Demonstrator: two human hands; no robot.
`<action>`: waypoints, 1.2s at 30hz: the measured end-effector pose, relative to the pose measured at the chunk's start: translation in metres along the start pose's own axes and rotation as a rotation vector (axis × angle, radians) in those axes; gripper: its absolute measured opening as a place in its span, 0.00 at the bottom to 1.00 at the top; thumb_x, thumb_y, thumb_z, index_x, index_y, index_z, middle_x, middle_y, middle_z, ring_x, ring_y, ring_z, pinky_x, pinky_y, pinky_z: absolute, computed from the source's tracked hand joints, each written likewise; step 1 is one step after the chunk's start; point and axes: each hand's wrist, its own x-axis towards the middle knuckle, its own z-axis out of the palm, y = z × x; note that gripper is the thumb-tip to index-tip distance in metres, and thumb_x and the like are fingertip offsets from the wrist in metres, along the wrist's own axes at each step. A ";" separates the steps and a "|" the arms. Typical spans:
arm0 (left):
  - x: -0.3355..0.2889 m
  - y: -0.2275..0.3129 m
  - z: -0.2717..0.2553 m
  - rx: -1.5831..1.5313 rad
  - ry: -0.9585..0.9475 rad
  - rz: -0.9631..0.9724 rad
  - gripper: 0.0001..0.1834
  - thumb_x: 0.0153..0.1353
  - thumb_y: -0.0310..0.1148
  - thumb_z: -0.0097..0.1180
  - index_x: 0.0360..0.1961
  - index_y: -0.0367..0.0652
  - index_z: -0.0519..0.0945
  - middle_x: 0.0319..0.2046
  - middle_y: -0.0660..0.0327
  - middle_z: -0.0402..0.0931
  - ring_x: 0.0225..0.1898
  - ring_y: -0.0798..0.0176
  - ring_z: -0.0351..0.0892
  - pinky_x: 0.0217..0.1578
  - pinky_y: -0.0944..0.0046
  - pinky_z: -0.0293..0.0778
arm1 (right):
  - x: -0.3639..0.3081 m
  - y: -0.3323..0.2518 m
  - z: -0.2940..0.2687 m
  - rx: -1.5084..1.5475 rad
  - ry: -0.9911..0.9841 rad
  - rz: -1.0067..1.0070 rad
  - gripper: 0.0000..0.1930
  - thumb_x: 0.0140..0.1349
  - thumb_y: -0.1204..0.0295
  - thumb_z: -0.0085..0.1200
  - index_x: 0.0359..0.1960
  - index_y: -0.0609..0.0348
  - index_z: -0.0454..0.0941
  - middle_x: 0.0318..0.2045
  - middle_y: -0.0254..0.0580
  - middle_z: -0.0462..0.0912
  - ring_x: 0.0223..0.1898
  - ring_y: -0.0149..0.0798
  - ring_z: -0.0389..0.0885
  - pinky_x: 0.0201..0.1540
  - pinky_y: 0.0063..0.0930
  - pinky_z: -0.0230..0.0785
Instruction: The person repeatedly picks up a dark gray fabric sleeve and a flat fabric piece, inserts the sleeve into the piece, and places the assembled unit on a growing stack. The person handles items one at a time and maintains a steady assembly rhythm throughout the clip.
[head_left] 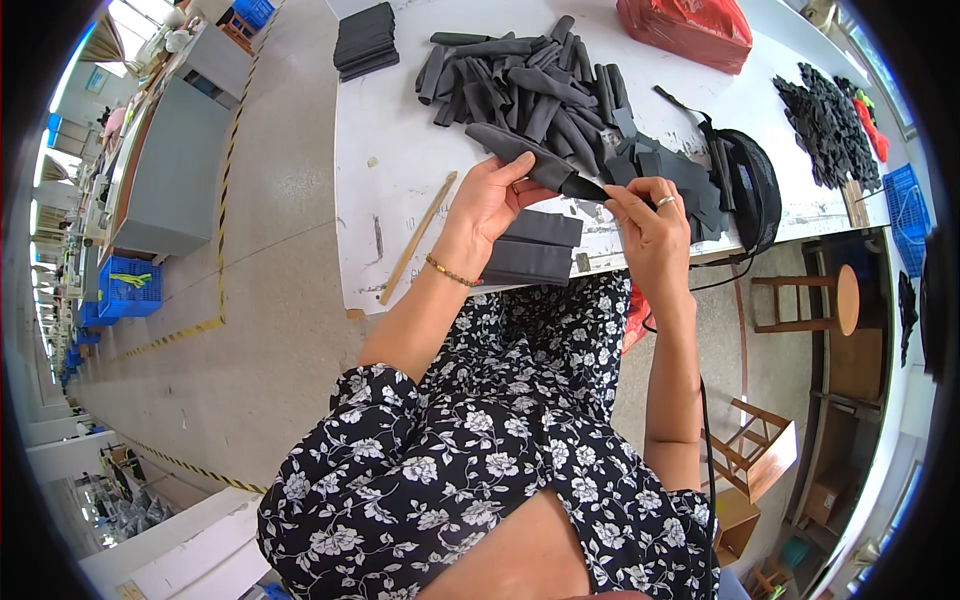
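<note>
Over the near part of the white table, a rolled dark grey fabric piece (540, 165) is held between both hands. My left hand (492, 200) is closed around its left part, thumb on top. My right hand (652, 210) pinches its right end with fingertips together. Just beyond lies a loose heap of similar dark fabric tubes (520, 85). Below my hands, flat dark fabric strips (535, 245) are stacked at the table's near edge. Small flat dark pieces (685, 180) lie spread out beyond my right hand.
A wooden stick (420, 238) lies left of my left hand. A black mesh fan (755, 190) with a cord stands at right. Further back are a folded dark stack (366, 42), a red plastic bag (690, 32) and another dark heap (825, 125). Wooden stools (848, 300) stand right.
</note>
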 end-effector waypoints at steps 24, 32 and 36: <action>-0.023 0.013 0.032 0.135 -0.045 0.252 0.10 0.67 0.25 0.52 0.48 0.33 0.74 0.41 0.49 0.80 0.41 0.49 0.84 0.42 0.50 0.86 | 0.009 -0.006 0.005 -0.074 0.164 -0.038 0.08 0.50 0.78 0.63 0.33 0.55 0.83 0.33 0.31 0.77 0.36 0.39 0.75 0.39 0.34 0.65; -0.026 0.011 0.036 0.085 -0.001 0.209 0.10 0.66 0.26 0.54 0.46 0.33 0.74 0.40 0.49 0.80 0.39 0.50 0.85 0.41 0.51 0.86 | 0.006 -0.012 0.008 -0.267 0.218 -0.171 0.11 0.48 0.78 0.63 0.35 0.54 0.82 0.35 0.29 0.75 0.36 0.36 0.75 0.40 0.33 0.65; -0.036 0.000 0.050 0.169 0.017 0.305 0.12 0.65 0.26 0.56 0.47 0.32 0.72 0.40 0.50 0.80 0.38 0.52 0.85 0.42 0.52 0.86 | 0.006 -0.017 0.016 -0.228 0.224 -0.196 0.13 0.50 0.75 0.64 0.40 0.55 0.82 0.37 0.31 0.75 0.37 0.38 0.75 0.41 0.35 0.65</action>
